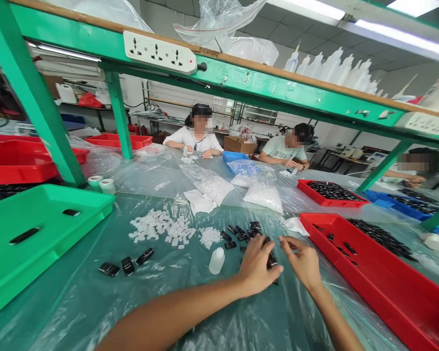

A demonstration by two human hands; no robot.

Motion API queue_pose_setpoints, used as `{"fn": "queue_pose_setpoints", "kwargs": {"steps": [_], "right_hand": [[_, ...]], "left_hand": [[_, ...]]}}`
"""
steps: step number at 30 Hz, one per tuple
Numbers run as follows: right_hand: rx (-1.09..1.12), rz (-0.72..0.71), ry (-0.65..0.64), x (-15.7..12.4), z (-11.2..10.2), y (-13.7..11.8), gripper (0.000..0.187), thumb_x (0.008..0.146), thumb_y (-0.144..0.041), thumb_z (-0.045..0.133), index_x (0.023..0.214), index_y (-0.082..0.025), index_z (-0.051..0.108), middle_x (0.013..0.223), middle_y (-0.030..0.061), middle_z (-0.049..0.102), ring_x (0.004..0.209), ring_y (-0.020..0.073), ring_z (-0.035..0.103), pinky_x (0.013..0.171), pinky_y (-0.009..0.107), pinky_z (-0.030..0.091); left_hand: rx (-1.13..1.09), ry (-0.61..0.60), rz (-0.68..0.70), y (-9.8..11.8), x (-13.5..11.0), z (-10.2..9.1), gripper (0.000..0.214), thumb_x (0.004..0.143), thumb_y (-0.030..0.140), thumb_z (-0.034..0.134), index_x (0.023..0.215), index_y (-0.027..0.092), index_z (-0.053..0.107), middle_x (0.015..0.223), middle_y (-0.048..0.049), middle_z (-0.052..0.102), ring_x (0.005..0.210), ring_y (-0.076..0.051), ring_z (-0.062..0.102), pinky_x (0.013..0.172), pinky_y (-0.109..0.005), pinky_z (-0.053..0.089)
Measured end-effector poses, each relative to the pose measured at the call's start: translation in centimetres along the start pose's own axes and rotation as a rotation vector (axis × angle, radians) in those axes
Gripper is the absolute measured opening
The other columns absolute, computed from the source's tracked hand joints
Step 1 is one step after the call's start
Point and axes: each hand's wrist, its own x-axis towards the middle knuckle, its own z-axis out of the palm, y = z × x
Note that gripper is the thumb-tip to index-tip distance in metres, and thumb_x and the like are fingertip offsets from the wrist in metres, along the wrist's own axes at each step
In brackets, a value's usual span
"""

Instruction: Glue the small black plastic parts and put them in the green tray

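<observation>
Head camera, and we are working right of the middle of the bench (pixel 76 278), both hands low over it. Our left hand (pixel 258 263) is spreading over a cluster of black pieces (pixel 254 227), thumb and fingers standing apart with black showing between them; whether they are gripping one, we cannot tell. Just beside it, our right hand (pixel 302 261) is holding thumb and forefinger close together at the tips, and we cannot tell if something tiny is sitting between them. Near our left hand, a white bottle (pixel 216 261) is standing, with white beads (pixel 209 237) heaping up just beyond it and white tabs (pixel 157 226) scattering out farther left. Three more black pieces are lying near the green tray (pixel 76 192), which is filling the bench's left edge. Toward the right edge, a long red tray (pixel 398 287) is carrying several black pieces near its far end.
</observation>
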Motion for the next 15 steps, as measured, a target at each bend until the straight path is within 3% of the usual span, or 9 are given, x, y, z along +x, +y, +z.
{"fn": "queue_pose_setpoints", "kwargs": {"steps": [1, 3, 5, 10, 12, 15], "right_hand": [[0.01, -0.027, -0.02, 0.0, 0.2, -0.2, 0.036, 0.089, -0.046, 0.041, 0.09, -0.022, 0.068, 0.084, 0.0033, 0.072, 0.066, 0.0191, 0.067, 0.061, 0.025, 0.049], [0.017, -0.099, -0.074, -0.2, 0.8, -0.6, 0.035, 0.089, -0.045, 0.041, 0.091, -0.023, 0.068, 0.09, 0.0024, 0.071, 0.076, 0.0189, 0.067, 0.066, 0.025, 0.049], [0.003, -0.17, -0.126, -0.5, 1.3, -1.1, 0.032, 0.089, -0.044, 0.043, 0.091, -0.025, 0.068, 0.093, 0.0014, 0.071, 0.083, 0.0195, 0.066, 0.073, 0.026, 0.048], [-0.098, -0.177, -0.147, -0.3, 2.1, -1.0, 0.029, 0.089, -0.039, 0.042, 0.087, -0.026, 0.068, 0.086, 0.0018, 0.071, 0.076, 0.0215, 0.065, 0.063, 0.029, 0.046], [-0.129, -0.149, -0.142, 0.2, 2.1, -0.7, 0.03, 0.089, -0.037, 0.04, 0.085, -0.026, 0.067, 0.081, 0.0016, 0.071, 0.071, 0.0208, 0.065, 0.057, 0.027, 0.044], [-0.163, -0.123, -0.142, 0.8, 1.9, -0.3, 0.03, 0.089, -0.037, 0.039, 0.083, -0.027, 0.067, 0.075, 0.0007, 0.07, 0.066, 0.019, 0.065, 0.054, 0.025, 0.041]], "left_hand": [[0.001, -0.028, 0.055, 0.3, -1.3, -1.2, 0.054, 0.075, 0.038, 0.061, 0.126, 0.023, 0.048, 0.136, -0.007, 0.042, 0.126, -0.022, 0.036, 0.104, -0.031, 0.032], [0.037, -0.125, 0.25, 0.4, -4.3, -4.2, 0.041, 0.08, 0.037, 0.057, 0.119, 0.025, 0.054, 0.126, -0.0063, 0.051, 0.116, -0.022, 0.046, 0.1, -0.032, 0.036], [0.138, -0.179, 0.289, -0.8, -7.5, -7.9, 0.031, 0.086, 0.038, 0.048, 0.114, 0.027, 0.056, 0.116, -0.0053, 0.058, 0.105, -0.021, 0.053, 0.092, -0.032, 0.041], [0.736, -0.069, -0.032, -8.9, -14.7, -17.1, 0.036, 0.09, 0.038, 0.04, 0.122, 0.026, 0.051, 0.119, -0.0082, 0.057, 0.109, -0.027, 0.052, 0.093, -0.04, 0.039], [0.996, -0.023, -0.183, -11.9, -16.7, -19.6, 0.05, 0.087, 0.049, 0.04, 0.129, 0.023, 0.046, 0.11, -0.0126, 0.06, 0.089, -0.03, 0.058, 0.073, -0.038, 0.047], [1.185, 0.012, -0.345, -14.4, -18.2, -20.9, 0.058, 0.087, 0.053, 0.03, 0.13, 0.017, 0.046, 0.09, -0.014, 0.061, 0.059, -0.024, 0.055, 0.046, -0.028, 0.04]]}}
